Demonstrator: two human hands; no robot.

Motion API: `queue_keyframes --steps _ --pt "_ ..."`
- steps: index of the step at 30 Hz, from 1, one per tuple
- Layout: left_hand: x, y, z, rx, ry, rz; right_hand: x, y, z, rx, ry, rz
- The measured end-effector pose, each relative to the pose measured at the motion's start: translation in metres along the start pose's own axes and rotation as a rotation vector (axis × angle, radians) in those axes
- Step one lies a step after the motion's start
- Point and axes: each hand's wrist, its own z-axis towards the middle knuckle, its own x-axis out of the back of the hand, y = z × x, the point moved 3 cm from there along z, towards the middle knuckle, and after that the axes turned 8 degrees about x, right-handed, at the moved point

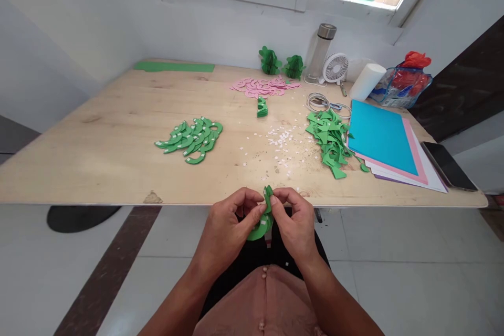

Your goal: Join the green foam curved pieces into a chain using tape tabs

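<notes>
Between my hands, at the table's front edge, are green curved paper pieces [259, 230] with small white tabs on them. My left hand [232, 223] pinches them from the left, thumb on top. My right hand [293, 220] pinches their upper part from the right with thumb and fingers. On the table to the left lies a pile of green curved pieces [195, 137] with white tabs. A small green stack [262, 107] sits further back, near the middle. Tiny white paper bits [281, 137] are scattered on the wood beyond my hands.
Green scraps [331, 139] and coloured sheets [384, 136] lie right, beside a black phone [449, 165]. Behind are pink cutouts [265, 86], green folded shapes [270, 61], a bottle [318, 55], a fan [335, 68], a white roll [367, 81], a bag [401, 84] and a green strip [175, 67].
</notes>
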Motion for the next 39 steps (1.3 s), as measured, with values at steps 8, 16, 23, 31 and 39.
queue_keyframes --steps 8,16,23,31,39 --pt "-0.0021 0.0014 -0.0027 -0.083 0.074 0.078 0.0002 -0.0004 0.0001 -0.008 0.012 0.005" --pt "-0.0029 0.0041 -0.0038 -0.105 0.073 0.083 0.0001 0.0018 0.0008 -0.035 0.001 0.033" --pt "-0.0036 0.0058 -0.0031 -0.09 0.073 0.115 0.0004 0.0016 0.0008 -0.021 -0.006 0.029" --pt "-0.0037 0.0069 -0.0027 -0.069 0.065 0.137 0.0007 0.0017 0.0001 -0.027 -0.014 0.013" --pt "-0.0036 0.0067 -0.0023 -0.067 0.068 0.146 0.0008 0.0062 -0.0001 -0.023 -0.009 0.016"
